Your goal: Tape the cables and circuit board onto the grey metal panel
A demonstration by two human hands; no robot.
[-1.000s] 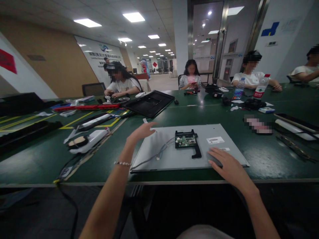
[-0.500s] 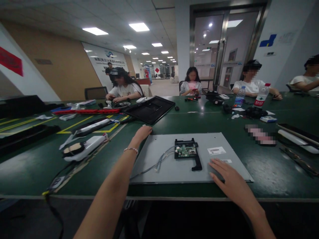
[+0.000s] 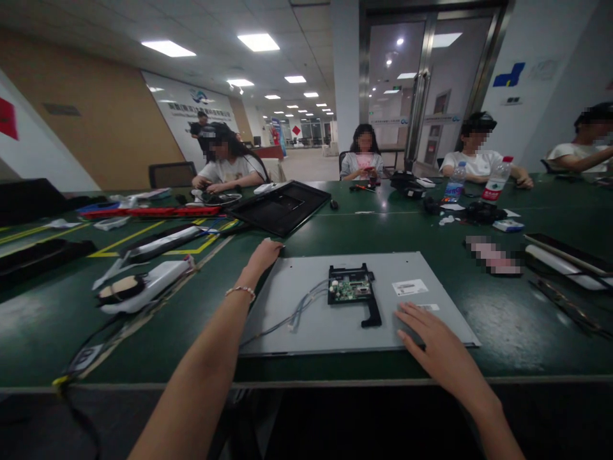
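A flat grey metal display panel (image 3: 306,332) lies on the green table before me. On its back sits a black bracket (image 3: 371,314) framing a green circuit board (image 3: 352,291). Grey cables (image 3: 297,313) trail from the board toward the panel's near left edge. My left hand (image 3: 264,254) is at the far left corner with its fingers curled together; what they hold, if anything, is hidden. Flat on the right part of the panel rests my right hand (image 3: 428,342), fingers stretched out, just below two white labels (image 3: 409,287).
Beyond the panel lies a black monitor frame (image 3: 282,211). To the left are a white device (image 3: 153,284) and a red strip (image 3: 158,211). Bottles (image 3: 497,180), a pink blurred item (image 3: 493,255) and a white device (image 3: 565,268) are on the right. Several people sit across the table.
The whole view has shifted slightly, so things appear a little farther left. Both hands keep nearly the same places at the panel.
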